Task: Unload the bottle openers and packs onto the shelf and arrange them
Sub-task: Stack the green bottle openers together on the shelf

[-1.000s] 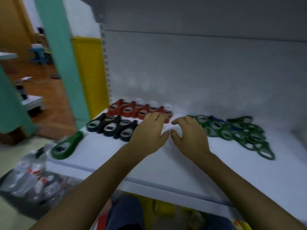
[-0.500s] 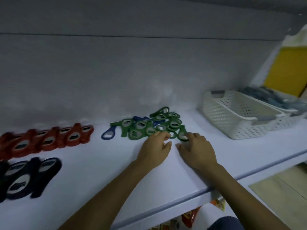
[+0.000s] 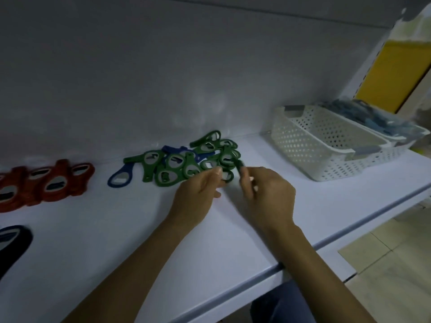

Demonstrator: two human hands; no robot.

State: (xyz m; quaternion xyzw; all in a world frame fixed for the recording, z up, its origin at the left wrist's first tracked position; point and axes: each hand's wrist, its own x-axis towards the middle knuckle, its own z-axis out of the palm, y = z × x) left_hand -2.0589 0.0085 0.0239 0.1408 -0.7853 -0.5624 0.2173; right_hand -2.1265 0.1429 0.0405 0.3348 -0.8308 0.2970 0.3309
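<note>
Presently the green opener (image 3: 229, 176) at the near right edge of the green pile (image 3: 186, 163) is being worked loose. The right hand (image 3: 268, 197) is pinching its dark handle end between thumb and fingers, probably so one piece comes away without dragging its neighbours. The left hand (image 3: 198, 199) is curling its fingertips (image 3: 218, 170) against the ring end. Whether it is gripping or only steadying there, I cannot tell, since motion blur is hiding the contact. The opener's long axis appears to be running from the handle, up and right at the right hand, down and left to the ring, and it seems tilted slightly off the shelf (image 3: 233, 234). The rest of the pile is lying tangled towards the back of the shelf, rings and handles pointing every way, so it is still awaiting arranging. One blue opener (image 3: 120, 179) is lying flat just left of the pile, ring towards the front edge and handle pointing back into the greens. Further left the red openers (image 3: 46, 183) are sitting overlapped in a tidy row, which I take as the pattern being followed, with a black opener (image 3: 12, 238) nearer the front edge. Right of the hands a white basket (image 3: 326, 145) is standing, apparently emptied, and beside it a second basket (image 3: 417, 134) is holding blue-grey packs (image 3: 373, 120), not yet unloaded.
</note>
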